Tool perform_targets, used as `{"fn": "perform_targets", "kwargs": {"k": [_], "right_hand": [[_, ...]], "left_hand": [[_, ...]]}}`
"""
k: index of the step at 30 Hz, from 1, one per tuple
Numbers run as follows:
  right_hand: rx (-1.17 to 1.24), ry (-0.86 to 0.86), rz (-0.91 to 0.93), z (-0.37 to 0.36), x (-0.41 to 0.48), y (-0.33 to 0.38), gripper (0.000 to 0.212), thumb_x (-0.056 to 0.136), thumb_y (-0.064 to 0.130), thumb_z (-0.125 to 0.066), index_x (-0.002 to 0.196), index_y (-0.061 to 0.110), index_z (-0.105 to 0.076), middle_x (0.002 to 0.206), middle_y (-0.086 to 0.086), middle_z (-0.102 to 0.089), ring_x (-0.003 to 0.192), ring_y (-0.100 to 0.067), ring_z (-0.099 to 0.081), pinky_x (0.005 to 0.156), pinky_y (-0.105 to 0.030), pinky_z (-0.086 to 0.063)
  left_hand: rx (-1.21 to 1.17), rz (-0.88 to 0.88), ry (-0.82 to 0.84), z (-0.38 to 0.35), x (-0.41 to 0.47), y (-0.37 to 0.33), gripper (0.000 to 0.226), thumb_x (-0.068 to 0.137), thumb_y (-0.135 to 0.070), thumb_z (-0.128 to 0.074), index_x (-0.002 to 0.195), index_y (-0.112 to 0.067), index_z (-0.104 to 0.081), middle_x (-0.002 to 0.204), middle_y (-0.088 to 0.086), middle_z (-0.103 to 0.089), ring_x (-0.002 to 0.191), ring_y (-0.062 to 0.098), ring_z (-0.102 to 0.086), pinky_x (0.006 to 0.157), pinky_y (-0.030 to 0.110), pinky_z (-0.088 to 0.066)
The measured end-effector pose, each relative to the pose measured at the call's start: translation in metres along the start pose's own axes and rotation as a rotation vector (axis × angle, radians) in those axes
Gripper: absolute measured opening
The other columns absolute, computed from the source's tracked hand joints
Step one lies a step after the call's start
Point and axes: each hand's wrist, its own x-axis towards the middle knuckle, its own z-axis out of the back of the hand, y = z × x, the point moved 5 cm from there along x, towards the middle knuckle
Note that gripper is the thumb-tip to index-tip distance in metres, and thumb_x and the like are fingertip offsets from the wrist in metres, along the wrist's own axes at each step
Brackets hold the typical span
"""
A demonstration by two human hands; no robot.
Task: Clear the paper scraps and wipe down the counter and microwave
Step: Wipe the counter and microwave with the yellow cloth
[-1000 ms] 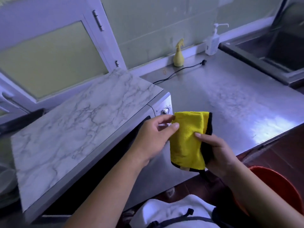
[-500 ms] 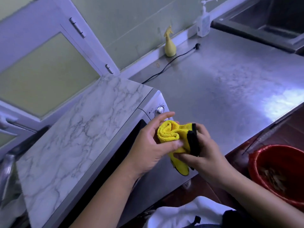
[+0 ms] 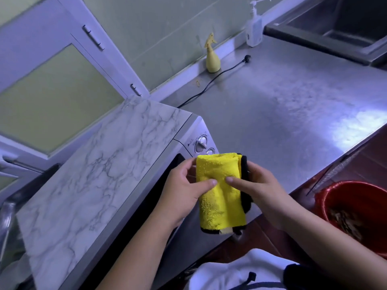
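Observation:
A folded yellow cloth [image 3: 219,185] with a black edge hangs in front of the microwave's control panel. My left hand [image 3: 184,191] pinches its left side, thumb on the front. My right hand [image 3: 261,191] holds its right side, thumb across the front and fingers behind. The microwave [image 3: 100,176] has a marble-patterned top and two round knobs at its right end, and stands on the steel counter [image 3: 282,114]. No paper scraps show on the counter.
A yellow spray bottle [image 3: 212,57] and a clear pump bottle [image 3: 253,28] stand along the back wall. A black power cord [image 3: 213,80] lies on the counter. The sink [image 3: 339,21] is far right. A red bucket [image 3: 356,214] with debris sits on the floor.
The cloth was bunched up between both hands half a second ago; it now hangs flat and folded. The view has tilted slightly toward the counter.

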Motion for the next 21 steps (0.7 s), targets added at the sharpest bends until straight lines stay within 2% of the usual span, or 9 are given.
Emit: {"fn": "perform_targets", "kwargs": {"k": [3, 5, 7, 9, 12, 15, 18, 21], "right_hand": [[-0.453, -0.313, 0.153, 0.007, 0.006, 0.004, 0.022, 0.085, 0.014, -0.077, 0.088, 0.035, -0.073, 0.086, 0.001, -0.074, 0.076, -0.012, -0.069, 0.067, -0.026, -0.051], [-0.656, -0.444, 0.220, 0.007, 0.011, 0.009, 0.018, 0.082, 0.021, -0.077, 0.083, 0.036, -0.067, 0.085, 0.003, -0.068, 0.077, -0.012, -0.064, 0.066, -0.030, -0.048], [-0.593, -0.493, 0.211, 0.009, 0.016, 0.012, 0.010, 0.078, 0.024, -0.074, 0.087, 0.024, -0.070, 0.085, -0.002, -0.070, 0.080, -0.018, -0.066, 0.070, -0.037, -0.053], [-0.377, -0.501, 0.147, 0.015, 0.019, 0.015, 0.016, 0.074, 0.016, -0.071, 0.090, 0.015, -0.072, 0.085, -0.009, -0.073, 0.078, -0.022, -0.069, 0.074, -0.045, -0.057], [0.041, -0.382, -0.061, 0.022, 0.022, 0.011, 0.020, 0.081, 0.005, -0.069, 0.100, 0.012, -0.072, 0.098, -0.015, -0.076, 0.086, -0.030, -0.074, 0.069, -0.045, -0.062], [0.293, -0.209, -0.220, 0.021, 0.019, 0.004, 0.032, 0.076, 0.017, -0.070, 0.107, 0.010, -0.073, 0.108, -0.015, -0.075, 0.094, -0.032, -0.074, 0.068, -0.039, -0.062], [0.146, -0.045, -0.212, 0.029, 0.016, 0.015, 0.030, 0.072, 0.034, -0.073, 0.097, 0.020, -0.080, 0.109, -0.009, -0.075, 0.096, -0.025, -0.074, 0.071, -0.036, -0.061], [-0.076, 0.137, -0.233, 0.037, 0.013, 0.028, 0.050, 0.064, 0.046, -0.083, 0.108, 0.024, -0.078, 0.113, -0.009, -0.074, 0.099, -0.021, -0.072, 0.077, -0.034, -0.060]], "left_hand": [[0.264, -0.100, -0.176, -0.004, -0.001, -0.005, 0.041, 0.076, -0.017, -0.078, 0.112, -0.033, -0.066, 0.096, -0.011, -0.071, 0.087, 0.006, -0.067, 0.078, 0.031, -0.057], [0.319, -0.175, -0.216, -0.011, -0.002, -0.011, 0.036, 0.078, -0.025, -0.076, 0.111, -0.035, -0.065, 0.099, -0.012, -0.068, 0.088, 0.004, -0.064, 0.077, 0.030, -0.056], [0.281, -0.209, -0.156, -0.019, -0.001, -0.012, 0.043, 0.079, -0.027, -0.075, 0.119, -0.037, -0.062, 0.107, -0.015, -0.066, 0.095, 0.003, -0.063, 0.081, 0.028, -0.056], [0.126, -0.181, -0.081, -0.023, -0.002, -0.006, 0.056, 0.078, -0.022, -0.076, 0.126, -0.043, -0.056, 0.114, -0.014, -0.065, 0.102, 0.007, -0.064, 0.085, 0.030, -0.057], [-0.173, -0.075, 0.036, -0.023, -0.005, 0.009, 0.073, 0.077, -0.010, -0.076, 0.132, -0.047, -0.046, 0.121, -0.002, -0.066, 0.109, 0.021, -0.065, 0.090, 0.040, -0.057], [-0.243, -0.046, 0.147, -0.027, -0.011, 0.016, 0.072, 0.079, -0.005, -0.074, 0.130, -0.046, -0.045, 0.111, 0.012, -0.070, 0.099, 0.027, -0.068, 0.092, 0.048, -0.056], [-0.267, -0.071, 0.137, -0.011, -0.014, 0.010, 0.071, 0.075, -0.003, -0.076, 0.128, -0.043, -0.052, 0.102, 0.014, -0.072, 0.087, 0.024, -0.068, 0.082, 0.039, -0.058], [-0.238, -0.088, 0.254, 0.012, -0.017, -0.002, 0.077, 0.076, -0.002, -0.078, 0.137, -0.039, -0.050, 0.108, 0.016, -0.071, 0.088, 0.025, -0.068, 0.079, 0.034, -0.057]]}}
